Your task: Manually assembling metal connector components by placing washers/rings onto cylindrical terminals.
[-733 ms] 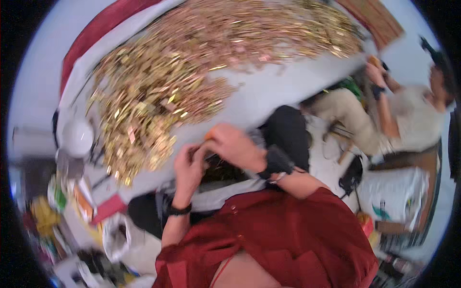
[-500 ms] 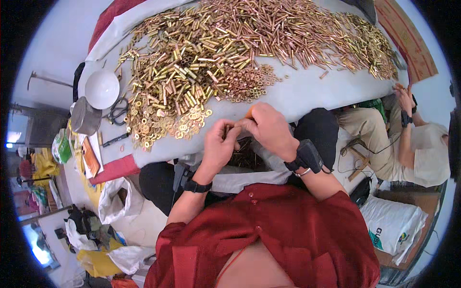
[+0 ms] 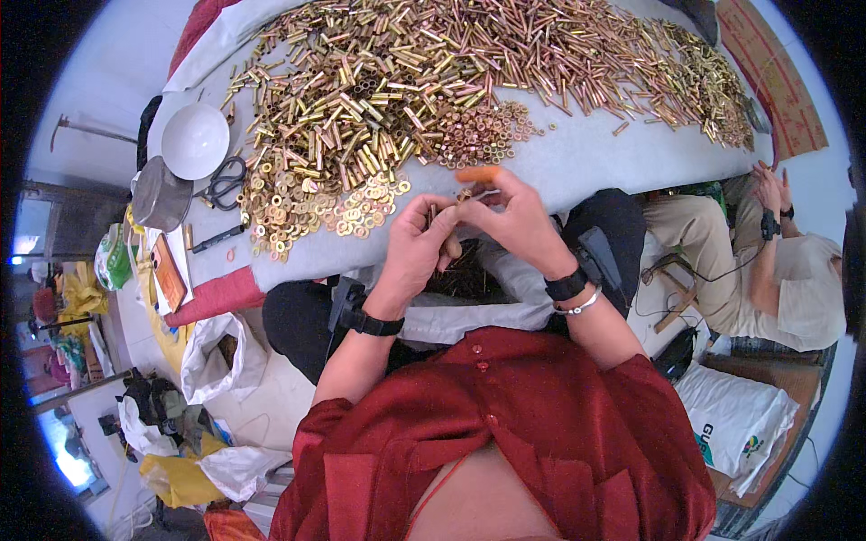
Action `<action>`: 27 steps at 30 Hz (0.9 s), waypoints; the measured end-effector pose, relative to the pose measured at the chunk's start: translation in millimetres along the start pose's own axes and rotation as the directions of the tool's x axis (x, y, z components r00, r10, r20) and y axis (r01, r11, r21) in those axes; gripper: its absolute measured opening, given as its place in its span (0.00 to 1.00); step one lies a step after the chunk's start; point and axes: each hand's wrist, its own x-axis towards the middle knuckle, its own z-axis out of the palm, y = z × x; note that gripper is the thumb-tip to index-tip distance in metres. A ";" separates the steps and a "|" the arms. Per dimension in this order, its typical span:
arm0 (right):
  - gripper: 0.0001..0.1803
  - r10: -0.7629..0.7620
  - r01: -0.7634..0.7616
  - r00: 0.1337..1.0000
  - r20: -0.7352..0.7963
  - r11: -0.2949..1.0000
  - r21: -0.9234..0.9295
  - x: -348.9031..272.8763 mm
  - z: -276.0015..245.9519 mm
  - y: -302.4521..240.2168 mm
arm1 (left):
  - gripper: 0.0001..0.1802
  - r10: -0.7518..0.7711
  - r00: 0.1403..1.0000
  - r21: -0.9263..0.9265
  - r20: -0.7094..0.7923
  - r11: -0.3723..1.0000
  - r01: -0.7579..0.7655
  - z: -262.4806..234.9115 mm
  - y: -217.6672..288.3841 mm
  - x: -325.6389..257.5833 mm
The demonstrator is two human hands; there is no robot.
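My left hand (image 3: 419,242) is closed around a slim metal piece, whose end (image 3: 432,213) shows between thumb and fingers. Against it, my right hand (image 3: 510,219) pinches a small brass-coloured part (image 3: 465,194), too small to name. An orange cover (image 3: 478,174) wraps one right fingertip. Beyond my hands lie a heap of brass-coloured nuts (image 3: 483,131), a spread of flat washers (image 3: 356,207) and a big pile of short metal sleeves (image 3: 361,99). Long thin bolts or rods (image 3: 577,54) cover the far side. Below my hands, an open white sack (image 3: 519,275) holds dark metal pieces.
At the table's left stand a white bowl (image 3: 195,142) and a grey metal tin (image 3: 162,196), beside black-handled scissors (image 3: 223,183), a black pen (image 3: 218,238) and an orange-brown phone (image 3: 169,273). Another person (image 3: 767,243) sits at the right. A white sack (image 3: 224,361) stands on the floor.
My right hand's fingers have lifted and spread a little, bringing a small brass-coloured part into sight. Both hands stay close together. The view has shifted slightly.
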 end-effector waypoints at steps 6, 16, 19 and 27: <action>0.34 0.005 -0.026 1.000 0.029 0.631 0.776 0.9 5.3 32.1 | 0.09 0.050 0.998 -0.277 0.026 0.960 -0.041 -11.9 -4.0 5.8; 0.32 -0.018 0.010 1.000 0.005 0.738 0.675 1.7 12.8 24.1 | 0.08 0.034 0.999 -0.237 -0.011 0.971 -0.036 -12.9 0.1 3.9; 0.28 0.030 -0.019 1.000 -0.008 0.808 0.588 1.6 6.8 29.0 | 0.08 0.011 1.000 -0.168 0.014 0.986 -0.008 -13.6 2.3 0.3; 0.14 -0.197 0.174 0.942 -0.272 0.979 -0.107 53.8 27.4 14.1 | 0.12 -0.224 0.960 0.404 0.169 0.904 0.140 -11.7 2.9 -15.6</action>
